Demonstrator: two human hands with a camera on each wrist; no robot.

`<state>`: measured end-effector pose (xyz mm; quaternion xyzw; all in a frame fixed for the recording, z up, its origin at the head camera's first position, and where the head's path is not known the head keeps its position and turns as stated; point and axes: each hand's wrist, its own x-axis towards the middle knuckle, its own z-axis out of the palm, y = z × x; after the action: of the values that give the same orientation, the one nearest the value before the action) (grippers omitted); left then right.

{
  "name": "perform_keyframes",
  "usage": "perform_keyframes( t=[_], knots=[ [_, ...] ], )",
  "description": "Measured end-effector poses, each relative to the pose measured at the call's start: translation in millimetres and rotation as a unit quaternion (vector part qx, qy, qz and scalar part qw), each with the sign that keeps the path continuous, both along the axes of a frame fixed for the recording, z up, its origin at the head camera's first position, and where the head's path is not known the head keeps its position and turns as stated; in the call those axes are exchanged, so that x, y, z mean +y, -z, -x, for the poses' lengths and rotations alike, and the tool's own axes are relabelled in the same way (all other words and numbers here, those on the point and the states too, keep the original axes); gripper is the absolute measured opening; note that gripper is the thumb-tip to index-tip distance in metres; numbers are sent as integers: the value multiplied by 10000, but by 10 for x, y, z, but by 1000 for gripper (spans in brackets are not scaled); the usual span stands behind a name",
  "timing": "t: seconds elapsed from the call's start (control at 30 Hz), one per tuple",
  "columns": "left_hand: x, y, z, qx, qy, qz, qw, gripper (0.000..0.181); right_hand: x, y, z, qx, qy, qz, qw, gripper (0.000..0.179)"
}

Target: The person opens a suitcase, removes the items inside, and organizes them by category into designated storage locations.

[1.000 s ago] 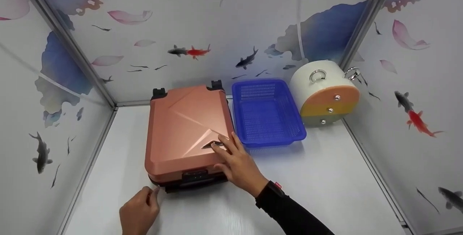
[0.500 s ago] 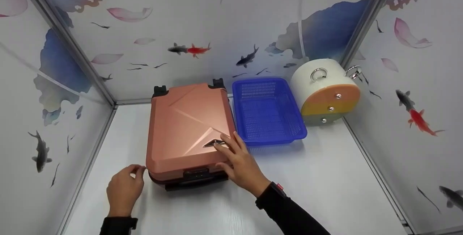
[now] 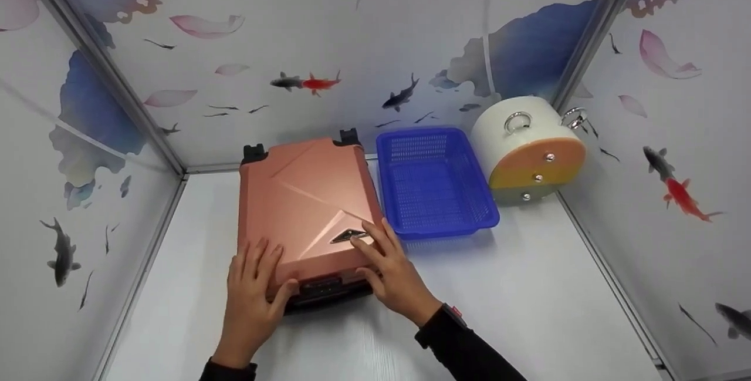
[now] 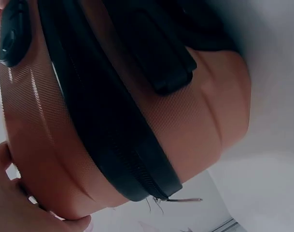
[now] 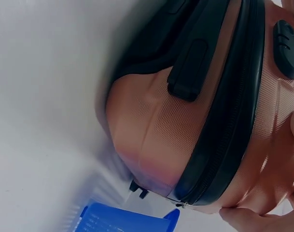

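A rose-gold hard-shell suitcase (image 3: pixel 305 193) lies flat on the white table, wheels toward the back wall. My left hand (image 3: pixel 251 304) rests on its near left corner, fingers spread over the lid and thumb at the front edge. On the near right corner, my right hand (image 3: pixel 399 278) lies with fingers extended beside the dark triangular badge (image 3: pixel 347 235). The black zipper band (image 4: pixel 103 125) runs round the side, where a zipper pull (image 4: pixel 184 199) sticks out in the left wrist view. A black combination lock (image 5: pixel 287 48) sits on the lid's front face.
Right of the suitcase stands a blue plastic basket (image 3: pixel 446 231). Beyond it, near the back right corner, is a white rounded box (image 3: pixel 499 128) with orange, yellow and green drawer fronts and metal rings. Printed wall panels (image 3: pixel 234 46) enclose the table (image 3: pixel 499 310) on three sides.
My left hand has moved from a pinch at the suitcase's front left corner, round to its left side, then onto the lid with fingers spread. My right hand has stayed on the lid.
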<state>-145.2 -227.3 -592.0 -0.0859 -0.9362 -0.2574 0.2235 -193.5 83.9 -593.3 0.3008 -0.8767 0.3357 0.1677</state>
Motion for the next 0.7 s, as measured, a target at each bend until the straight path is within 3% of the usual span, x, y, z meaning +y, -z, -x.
perform_keyframes(
  t=[0.17,0.27,0.37,0.47,0.57,0.63,0.7],
  knots=[
    [175,8,-192,186,-324,146,9992,83,19,-27,79,-211,34,64,9998,57],
    [165,-145,-181,476,-273,85,9985,75,-22,-65,53,-226,329,56,9992,60],
    [-49,-394,24,581,139,-242,9979,56,-90,-131,-52,-100,629,-75,9979,61],
    [-349,-555,357,236,684,-220,9971,51,-173,-214,-202,-32,648,-442,9969,61],
    [-538,-524,609,-253,1061,14,9940,56,-252,-255,-333,-216,424,-923,9946,62],
    [-590,-433,661,-481,1123,-60,9925,57,-286,-245,-384,-417,267,-1132,9923,63],
    [-600,-333,629,-552,1123,-229,9919,56,-292,-218,-399,-601,206,-1257,9900,64]
  ],
)
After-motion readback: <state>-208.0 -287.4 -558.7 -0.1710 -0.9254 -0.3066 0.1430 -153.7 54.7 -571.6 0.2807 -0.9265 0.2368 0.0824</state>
